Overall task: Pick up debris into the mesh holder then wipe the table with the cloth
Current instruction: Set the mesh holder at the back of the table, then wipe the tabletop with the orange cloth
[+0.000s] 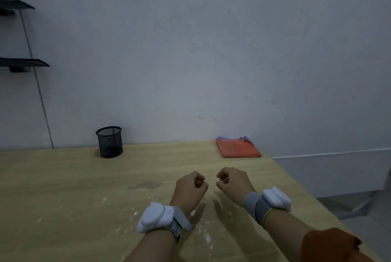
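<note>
White debris point(206, 238) scattered as crumbs and powdery flecks on wooden table point(63, 177), mostly near edge, around and below wrists. Likely light, crumbly, hard to pinch; fingertip pinch or sweeping into palm suits best. Left hand point(191, 186) curled into loose fist above table; contents cannot be told. Right hand point(232, 181) curled too, thumb and forefinger seemingly pinching small pale fleck. Black mesh holder point(109, 142) upright, far left by wall. Folded orange cloth point(238, 148) far right, soft, untouched. Dark smudge point(143, 185) mid-table.
</note>
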Available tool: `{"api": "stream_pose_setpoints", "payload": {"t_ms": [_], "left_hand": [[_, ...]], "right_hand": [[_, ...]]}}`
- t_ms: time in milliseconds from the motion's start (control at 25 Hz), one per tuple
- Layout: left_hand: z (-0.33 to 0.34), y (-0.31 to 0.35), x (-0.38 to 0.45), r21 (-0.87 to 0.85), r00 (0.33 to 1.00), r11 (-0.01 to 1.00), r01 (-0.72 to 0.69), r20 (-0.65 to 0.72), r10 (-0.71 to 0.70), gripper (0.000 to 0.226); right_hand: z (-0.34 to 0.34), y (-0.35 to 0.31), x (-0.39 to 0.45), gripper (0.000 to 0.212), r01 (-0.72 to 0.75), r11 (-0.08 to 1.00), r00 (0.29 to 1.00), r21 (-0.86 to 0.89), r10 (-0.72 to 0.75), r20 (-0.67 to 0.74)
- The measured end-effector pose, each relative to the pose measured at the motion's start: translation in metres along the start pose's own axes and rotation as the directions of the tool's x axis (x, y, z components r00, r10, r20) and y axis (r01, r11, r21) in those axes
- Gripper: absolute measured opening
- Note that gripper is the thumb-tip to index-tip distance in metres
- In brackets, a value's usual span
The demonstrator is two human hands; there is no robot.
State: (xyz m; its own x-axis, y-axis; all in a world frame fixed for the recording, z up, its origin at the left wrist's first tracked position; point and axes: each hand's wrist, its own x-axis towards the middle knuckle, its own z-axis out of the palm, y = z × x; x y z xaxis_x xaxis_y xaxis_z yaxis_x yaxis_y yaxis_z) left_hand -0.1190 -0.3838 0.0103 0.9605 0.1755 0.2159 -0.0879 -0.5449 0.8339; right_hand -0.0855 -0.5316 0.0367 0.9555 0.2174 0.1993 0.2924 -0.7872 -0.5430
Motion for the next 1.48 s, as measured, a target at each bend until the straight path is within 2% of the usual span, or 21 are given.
{"api": "stream_pose_setpoints", "payload": {"t_ms": [200, 440, 640, 840, 1040, 1240, 1400, 1480], "left_hand": [[0.025, 0.009, 0.044, 0.033, 0.999, 0.999, -0.007, 0.032, 0.006, 0.035], [0.057, 0.009, 0.112, 0.057, 0.998, 0.998, 0.007, 0.069, -0.011, 0.038], [0.079, 0.004, 0.161, 0.187, 0.993, 0.982, 0.007, 0.117, -0.029, 0.045], [0.099, 0.005, 0.204, 0.287, 0.995, 0.958, 0.007, 0.098, -0.037, 0.046], [0.121, 0.004, 0.228, 0.442, 0.995, 0.897, 0.019, 0.081, -0.061, 0.043], [0.135, -0.002, 0.235, 0.534, 0.991, 0.845, -0.039, 0.130, -0.036, 0.051], [0.138, -0.002, 0.240, 0.473, 0.991, 0.878, -0.070, 0.132, 0.008, 0.046], [0.138, -0.003, 0.242, 0.430, 0.995, 0.901, -0.061, 0.097, 0.021, 0.038]], "right_hand": [[-0.009, 0.029, 0.038, 0.024, -0.063, 0.998, 0.998, -0.022, 0.063, -0.025], [-0.018, 0.075, 0.103, 0.026, -0.121, 0.992, 0.991, -0.041, 0.119, -0.060], [-0.025, 0.112, 0.145, 0.031, -0.155, 0.977, 0.985, -0.149, 0.141, -0.101], [-0.028, 0.138, 0.190, 0.037, -0.160, 0.947, 0.980, -0.277, 0.120, -0.156], [-0.018, 0.150, 0.223, 0.034, -0.268, 0.901, 0.956, -0.340, 0.205, -0.211], [-0.003, 0.160, 0.232, 0.035, -0.390, 0.875, 0.913, -0.286, 0.328, -0.242], [0.002, 0.161, 0.233, 0.037, -0.415, 0.877, 0.898, -0.242, 0.353, -0.261], [0.002, 0.160, 0.233, 0.038, -0.407, 0.899, 0.891, -0.165, 0.350, -0.289]]}}
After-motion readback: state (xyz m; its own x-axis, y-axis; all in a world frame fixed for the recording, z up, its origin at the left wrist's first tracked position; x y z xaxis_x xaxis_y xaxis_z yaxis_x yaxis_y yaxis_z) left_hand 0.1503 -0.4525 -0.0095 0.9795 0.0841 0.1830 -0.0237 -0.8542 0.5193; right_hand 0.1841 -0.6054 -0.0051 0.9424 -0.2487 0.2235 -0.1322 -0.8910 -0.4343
